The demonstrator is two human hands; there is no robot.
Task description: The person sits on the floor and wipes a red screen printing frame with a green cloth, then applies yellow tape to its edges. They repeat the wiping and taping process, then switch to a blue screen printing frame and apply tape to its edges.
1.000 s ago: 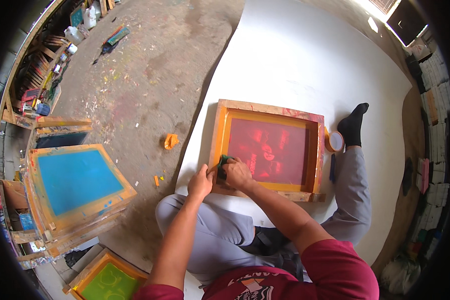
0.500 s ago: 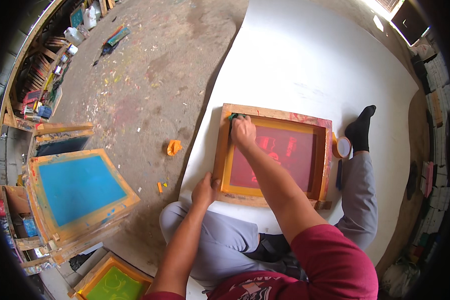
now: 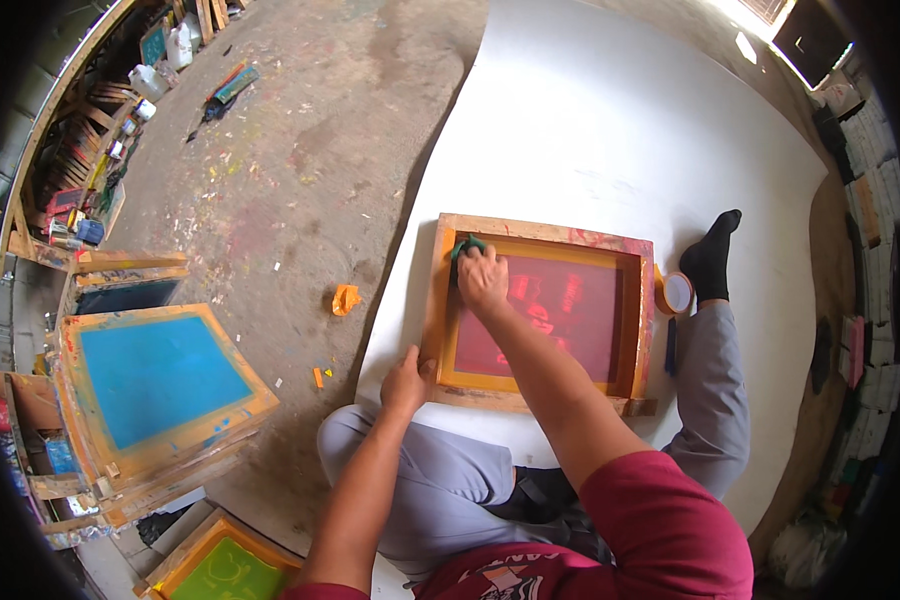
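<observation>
A wooden-framed printing screen with red mesh (image 3: 550, 310) is laid flat on a large white sheet (image 3: 610, 120) at the centre of the frame. The right hand (image 3: 483, 280) is closed around a small dark green pad (image 3: 467, 245) and pressed into the upper left inner corner of the mesh; a wiping or spreading stroke appears to be in hand. The left hand (image 3: 405, 380) is laid partly open on the lower left corner of the frame, so the screen is steadied. A further pass across the mesh would seem to call for that steadying grip. Just right of the frame a roll of tape (image 3: 675, 293) is seen, touching or nearly so. At lower left, a stack of blue-meshed screens (image 3: 155, 375) is kept well apart, and an orange scrap (image 3: 345, 299) lies on the concrete floor (image 3: 300, 150).
</observation>
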